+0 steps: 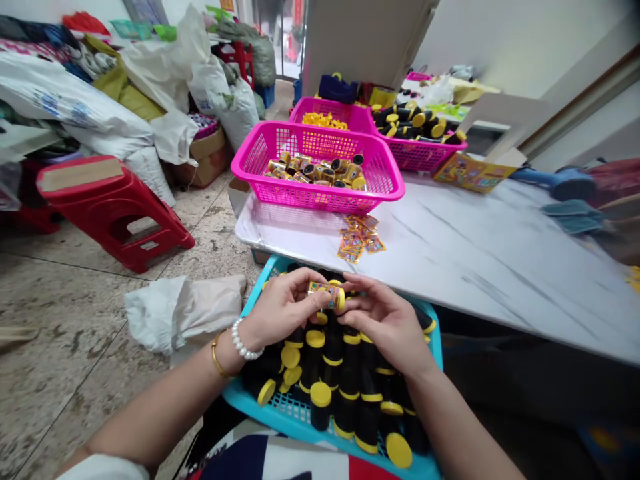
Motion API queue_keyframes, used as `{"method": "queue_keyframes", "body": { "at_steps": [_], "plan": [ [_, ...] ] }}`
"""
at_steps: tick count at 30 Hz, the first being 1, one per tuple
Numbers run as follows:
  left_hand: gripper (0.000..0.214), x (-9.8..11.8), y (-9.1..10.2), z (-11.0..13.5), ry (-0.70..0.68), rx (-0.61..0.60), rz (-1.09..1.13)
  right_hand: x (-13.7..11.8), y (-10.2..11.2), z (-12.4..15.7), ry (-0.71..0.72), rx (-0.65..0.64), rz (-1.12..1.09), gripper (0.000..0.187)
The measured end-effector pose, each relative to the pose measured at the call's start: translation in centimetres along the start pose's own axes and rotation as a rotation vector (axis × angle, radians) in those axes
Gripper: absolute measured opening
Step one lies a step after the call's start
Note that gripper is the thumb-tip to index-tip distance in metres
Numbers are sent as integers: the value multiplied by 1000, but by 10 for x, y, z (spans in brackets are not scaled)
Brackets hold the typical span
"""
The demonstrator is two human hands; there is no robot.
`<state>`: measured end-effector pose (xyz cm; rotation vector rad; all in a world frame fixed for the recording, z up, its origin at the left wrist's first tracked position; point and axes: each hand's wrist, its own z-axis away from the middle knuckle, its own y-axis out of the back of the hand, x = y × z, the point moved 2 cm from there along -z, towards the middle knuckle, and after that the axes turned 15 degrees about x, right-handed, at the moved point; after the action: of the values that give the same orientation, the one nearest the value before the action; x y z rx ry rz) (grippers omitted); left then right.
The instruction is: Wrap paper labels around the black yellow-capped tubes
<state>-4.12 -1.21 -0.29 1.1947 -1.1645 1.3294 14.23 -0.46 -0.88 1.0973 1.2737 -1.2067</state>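
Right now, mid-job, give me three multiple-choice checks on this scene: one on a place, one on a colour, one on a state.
1. Where does the loose pile of stickers lie?
A. On the white table, in front of the near pink basket
B. On the red stool
C. Inside the blue basket

2. What colour are the caps of the black bottles in the blue basket?
A. Red
B. Yellow
C. White

3. How is the labelled bottle held?
A. Lying alone on the floor
B. Standing in a pink basket
C. Sideways between the left hand and right hand

Answers: 1 A, the stickers sit on the white table just before the near pink basket. 2 B, every visible cap is yellow. 3 C, both hands' fingers grip it above the blue basket.
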Motion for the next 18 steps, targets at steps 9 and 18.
{"method": "queue_keyframes", "body": {
  "at_steps": [9, 18],
  "plan": [
    [22, -2, -7, -5, 50, -98, 86, 4, -5, 4, -10, 135, 106, 26],
    [40, -9, -5, -6, 151, -132, 81, -2, 4, 0, 78, -50, -2, 35]
  ]
}}
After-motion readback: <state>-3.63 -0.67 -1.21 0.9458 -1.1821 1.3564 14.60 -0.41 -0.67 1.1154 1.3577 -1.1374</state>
